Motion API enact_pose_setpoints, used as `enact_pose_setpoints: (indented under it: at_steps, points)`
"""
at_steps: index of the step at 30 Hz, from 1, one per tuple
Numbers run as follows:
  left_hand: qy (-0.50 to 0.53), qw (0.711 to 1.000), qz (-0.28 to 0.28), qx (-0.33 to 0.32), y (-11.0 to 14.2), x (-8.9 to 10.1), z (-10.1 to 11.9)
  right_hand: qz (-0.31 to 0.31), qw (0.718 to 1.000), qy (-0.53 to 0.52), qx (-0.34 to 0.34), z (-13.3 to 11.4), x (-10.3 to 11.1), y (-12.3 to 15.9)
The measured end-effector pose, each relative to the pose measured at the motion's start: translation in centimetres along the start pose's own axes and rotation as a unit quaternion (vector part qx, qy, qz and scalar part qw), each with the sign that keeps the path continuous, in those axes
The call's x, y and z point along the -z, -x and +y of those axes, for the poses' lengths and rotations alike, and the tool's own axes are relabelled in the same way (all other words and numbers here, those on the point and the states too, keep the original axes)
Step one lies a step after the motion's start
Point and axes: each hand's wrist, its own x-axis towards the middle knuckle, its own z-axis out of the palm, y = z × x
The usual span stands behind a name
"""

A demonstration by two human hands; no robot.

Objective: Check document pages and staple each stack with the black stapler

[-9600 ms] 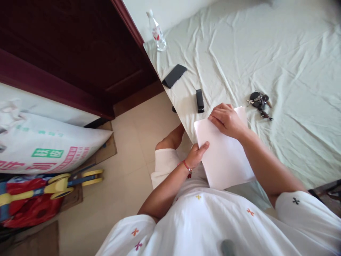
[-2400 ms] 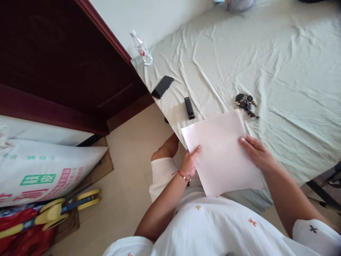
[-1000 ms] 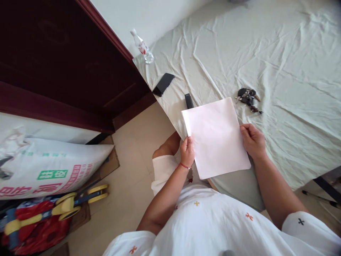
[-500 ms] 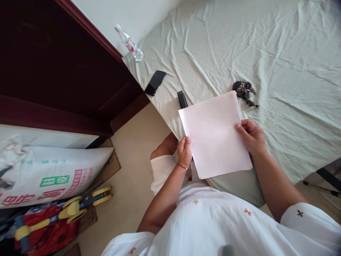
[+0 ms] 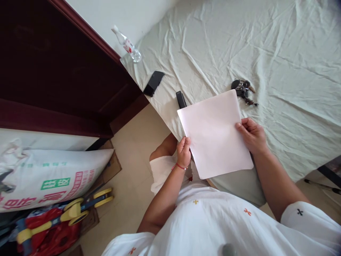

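Note:
A blank white sheet of paper (image 5: 215, 133) is held up above my lap and the near edge of the cloth-covered table. My left hand (image 5: 183, 152) is closed on its left edge, thumb on top. On the opposite side, my right hand (image 5: 252, 134) pinches the right edge between thumb and fingers. Beyond the sheet's top left corner lies a small black stapler-like object (image 5: 181, 99), its lower end by the paper. A bunch of keys (image 5: 243, 90) rests just past the top right corner.
A black phone (image 5: 153, 83) and an upright clear plastic bottle (image 5: 128, 44) are on the wrinkled pale green cloth (image 5: 287, 71). On the floor to the left are a large printed sack (image 5: 53, 177) and a yellow-and-blue wheeled toy (image 5: 64, 215). A dark red door (image 5: 53, 64) stands beside the table.
The view has shifted very slightly. Both hands keep the same hold on the paper, and nothing else has visibly moved.

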Motion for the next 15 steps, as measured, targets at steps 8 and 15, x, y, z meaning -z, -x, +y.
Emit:
enact_pose_setpoints:
  at_steps: [8,15]
  points:
    - [0.009,1.0,-0.017,0.008,0.1,0.2,-0.2,0.009,0.999,0.036,0.006,-0.2,0.0,0.1]
    - [0.01,0.999,0.002,0.038,0.2,0.0,0.8,0.0,1.0,0.014,-0.015,-0.4,0.0,0.1]
